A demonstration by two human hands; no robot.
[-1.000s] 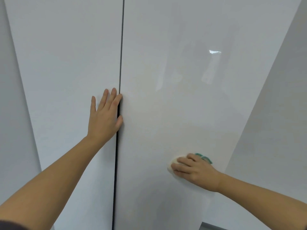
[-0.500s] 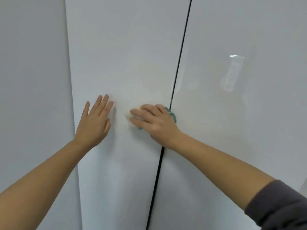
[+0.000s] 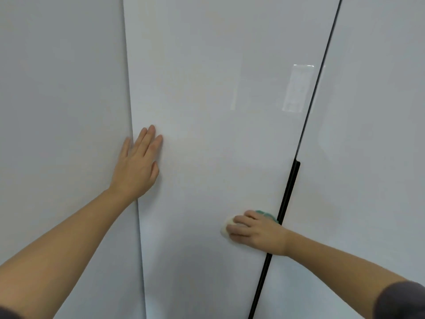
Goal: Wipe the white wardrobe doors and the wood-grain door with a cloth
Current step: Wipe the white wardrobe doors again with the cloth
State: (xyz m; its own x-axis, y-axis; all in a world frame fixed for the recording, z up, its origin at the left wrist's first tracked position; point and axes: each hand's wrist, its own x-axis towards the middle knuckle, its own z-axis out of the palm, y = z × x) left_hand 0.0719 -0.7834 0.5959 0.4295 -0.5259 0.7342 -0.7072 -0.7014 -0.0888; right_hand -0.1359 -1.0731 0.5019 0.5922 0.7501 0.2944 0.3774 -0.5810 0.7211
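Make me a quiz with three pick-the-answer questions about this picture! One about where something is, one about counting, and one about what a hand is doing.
1. Where is the cream cloth with a teal edge?
A. on a chair
B. under the right hand, beside the black handle strip
C. on the floor

2. How many hands show in the picture?
A. one
B. three
C. two

3. How is the left hand?
A. flat, fingers straight
B. a fist
C. pinching the cloth

Answers:
1 B, the right hand's fingers cover it next to the strip.
2 C, one hand on each side.
3 A, its palm lies on the glossy white wardrobe door.
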